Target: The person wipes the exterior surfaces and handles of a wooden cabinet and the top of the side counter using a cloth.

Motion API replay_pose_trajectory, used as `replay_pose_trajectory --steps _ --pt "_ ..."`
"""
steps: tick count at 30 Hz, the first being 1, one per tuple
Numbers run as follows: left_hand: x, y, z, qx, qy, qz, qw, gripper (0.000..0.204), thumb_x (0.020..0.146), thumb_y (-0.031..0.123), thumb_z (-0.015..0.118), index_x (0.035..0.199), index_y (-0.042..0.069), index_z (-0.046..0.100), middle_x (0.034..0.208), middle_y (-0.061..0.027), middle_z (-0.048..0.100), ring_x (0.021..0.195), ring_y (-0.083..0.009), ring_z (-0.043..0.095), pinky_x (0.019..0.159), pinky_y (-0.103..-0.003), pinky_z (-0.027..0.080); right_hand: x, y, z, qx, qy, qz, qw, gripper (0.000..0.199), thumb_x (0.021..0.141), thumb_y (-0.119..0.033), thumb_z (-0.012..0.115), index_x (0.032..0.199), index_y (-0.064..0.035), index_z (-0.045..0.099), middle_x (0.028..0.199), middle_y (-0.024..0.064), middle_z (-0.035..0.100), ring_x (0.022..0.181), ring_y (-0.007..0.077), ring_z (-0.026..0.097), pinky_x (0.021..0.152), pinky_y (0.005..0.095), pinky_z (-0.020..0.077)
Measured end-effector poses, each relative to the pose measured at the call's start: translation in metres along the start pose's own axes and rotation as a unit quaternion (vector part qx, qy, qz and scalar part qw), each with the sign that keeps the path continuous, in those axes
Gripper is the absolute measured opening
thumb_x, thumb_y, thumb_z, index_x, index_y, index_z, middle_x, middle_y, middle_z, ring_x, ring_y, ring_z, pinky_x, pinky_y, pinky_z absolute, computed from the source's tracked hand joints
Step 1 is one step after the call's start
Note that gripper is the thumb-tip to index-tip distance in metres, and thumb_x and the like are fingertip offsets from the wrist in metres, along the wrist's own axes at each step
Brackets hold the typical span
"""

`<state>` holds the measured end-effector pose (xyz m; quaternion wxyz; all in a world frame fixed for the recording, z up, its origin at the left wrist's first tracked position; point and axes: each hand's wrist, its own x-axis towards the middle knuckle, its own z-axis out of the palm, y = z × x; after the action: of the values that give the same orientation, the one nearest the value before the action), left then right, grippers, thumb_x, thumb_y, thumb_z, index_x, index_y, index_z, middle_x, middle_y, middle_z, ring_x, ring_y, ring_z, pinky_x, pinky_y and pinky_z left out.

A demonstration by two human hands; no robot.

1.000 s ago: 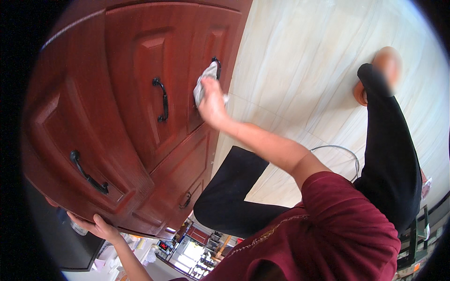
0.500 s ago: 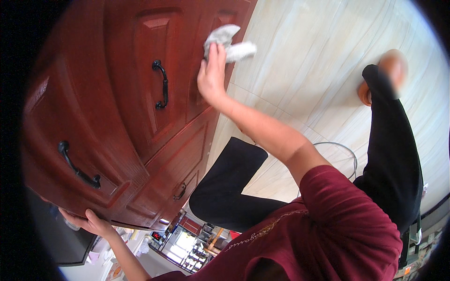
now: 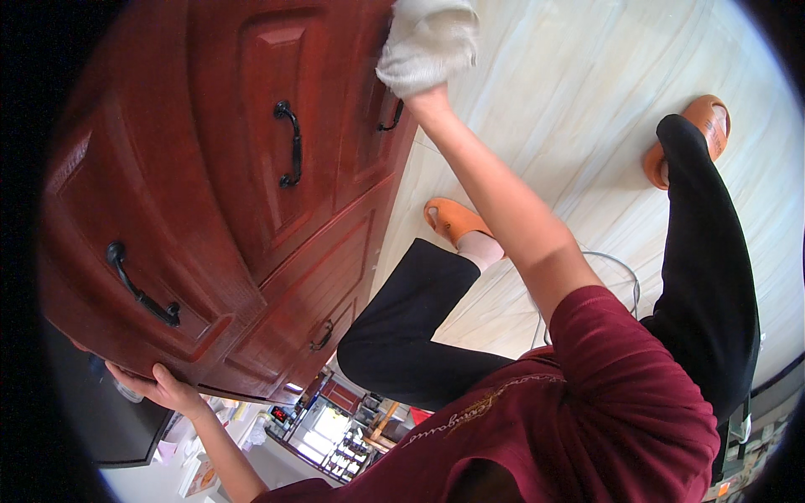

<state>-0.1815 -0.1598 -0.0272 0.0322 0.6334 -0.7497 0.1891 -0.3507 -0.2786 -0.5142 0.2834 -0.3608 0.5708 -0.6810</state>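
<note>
There's the pale cloth (image 3: 432,46), draped over the right hand (image 3: 426,98) by the floor-side edge of the red cabinet (image 3: 222,180)! Fingers hidden, so I can't tell their grip. Left hand (image 3: 172,391): thumb spread wide, touching the cabinet's opposite edge.

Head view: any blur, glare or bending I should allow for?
In the head view, the red cabinet bows toward the left rim; in the head view, the window washes out nearly white; in the head view, the pale cloth looks slightly smeared.
</note>
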Motion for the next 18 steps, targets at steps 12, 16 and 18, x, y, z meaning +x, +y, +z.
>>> replay_pose_trajectory --steps 12,16,18 --pt "-0.006 -0.005 0.003 0.0 0.011 -0.007 1.0 0.059 0.089 0.028 0.046 0.141 0.009 0.024 0.143 -0.013 0.028 0.13 -0.0285 0.03 0.108 -0.039 0.021 -0.078 -0.079 -0.032 -0.289 -0.502 -0.061 0.813 0.022 0.082 -0.025 0.05 0.096 -0.0116 0.06 0.102 0.0105 0.06 0.099 0.0302 0.055 0.084 0.0384 0.0455" --pt "-0.002 -0.002 -0.006 0.017 0.008 -0.004 1.0 0.059 0.089 0.028 0.046 0.14 0.009 0.024 0.143 -0.0128 0.028 0.13 -0.0287 0.03 0.108 -0.039 0.021 -0.093 -0.066 -0.012 -0.165 -0.63 0.152 0.743 0.03 0.077 -0.022 0.052 0.096 -0.0016 0.063 0.1 0.019 0.063 0.086 0.0353 0.062 0.072 0.0448 0.0498" --pt "-0.001 0.001 -0.003 0.015 0.006 0.002 1.0 0.059 0.089 0.029 0.046 0.14 0.009 0.024 0.143 -0.013 0.028 0.13 -0.0287 0.03 0.108 -0.039 0.021 -0.072 -0.041 0.001 -0.172 -0.65 -0.039 0.739 0.028 0.079 -0.021 0.049 0.088 -0.0015 0.066 0.09 0.02 0.065 0.079 0.032 0.065 0.067 0.0421 0.0508"
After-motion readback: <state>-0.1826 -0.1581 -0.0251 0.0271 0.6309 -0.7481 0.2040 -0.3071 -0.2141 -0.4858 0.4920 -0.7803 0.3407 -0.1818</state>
